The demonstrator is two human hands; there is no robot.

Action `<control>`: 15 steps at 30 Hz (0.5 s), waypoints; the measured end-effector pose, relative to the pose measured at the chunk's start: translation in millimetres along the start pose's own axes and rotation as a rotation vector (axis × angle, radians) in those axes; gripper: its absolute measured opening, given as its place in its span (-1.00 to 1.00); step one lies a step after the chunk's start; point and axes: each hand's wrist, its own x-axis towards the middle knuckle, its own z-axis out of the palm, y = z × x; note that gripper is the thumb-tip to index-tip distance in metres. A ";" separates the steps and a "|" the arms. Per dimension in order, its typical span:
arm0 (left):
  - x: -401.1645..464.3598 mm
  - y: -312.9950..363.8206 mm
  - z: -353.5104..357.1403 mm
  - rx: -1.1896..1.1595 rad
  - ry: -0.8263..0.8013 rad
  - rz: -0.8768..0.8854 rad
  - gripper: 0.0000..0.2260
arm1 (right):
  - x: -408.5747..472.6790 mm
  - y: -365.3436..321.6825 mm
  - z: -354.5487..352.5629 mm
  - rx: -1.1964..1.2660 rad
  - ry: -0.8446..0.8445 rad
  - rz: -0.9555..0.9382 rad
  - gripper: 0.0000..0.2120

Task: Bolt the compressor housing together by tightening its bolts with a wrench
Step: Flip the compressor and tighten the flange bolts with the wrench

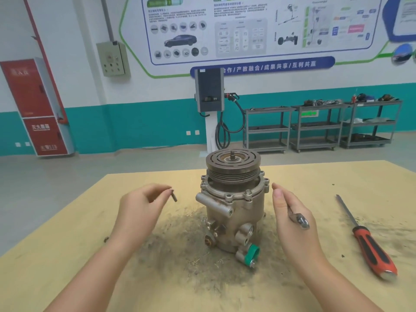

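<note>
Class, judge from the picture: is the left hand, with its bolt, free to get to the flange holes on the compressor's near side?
Probably yes. The left hand pinches the bolt just left of the compressor, nothing lies between them, and the right hand with the wrench keeps to the other side.

Looks like an automotive training workshop. Wall poster point(247, 30) with a car picture, parts photos and system diagrams. Wall-side charging unit point(209, 90) with a coiled cable and plug. Grey metal shelf carts point(319, 127) along the teal-banded wall, loaded with mechanical parts. Red fire cabinet point(37, 106) and a grey electrical box point(113, 58) at left. Bare concrete floor. Up close, a grimy wooden worktable point(67, 233) bearing a worn compressor point(234, 199) and a red-handled screwdriver point(369, 242).
</note>
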 end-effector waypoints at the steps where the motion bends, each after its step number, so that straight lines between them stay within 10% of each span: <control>1: -6.7 23.3 9.8 -0.116 -0.005 0.085 -0.82 | -0.7 -1.5 1.0 0.013 -0.027 0.009 -0.66; 8: -26.3 64.1 57.7 0.024 0.154 0.591 -0.87 | -2.0 7.8 4.8 0.111 -0.089 0.023 -0.39; 15: -23.7 61.6 61.5 0.072 0.223 0.621 -0.88 | -0.5 -2.1 3.2 0.177 -0.047 0.079 -0.75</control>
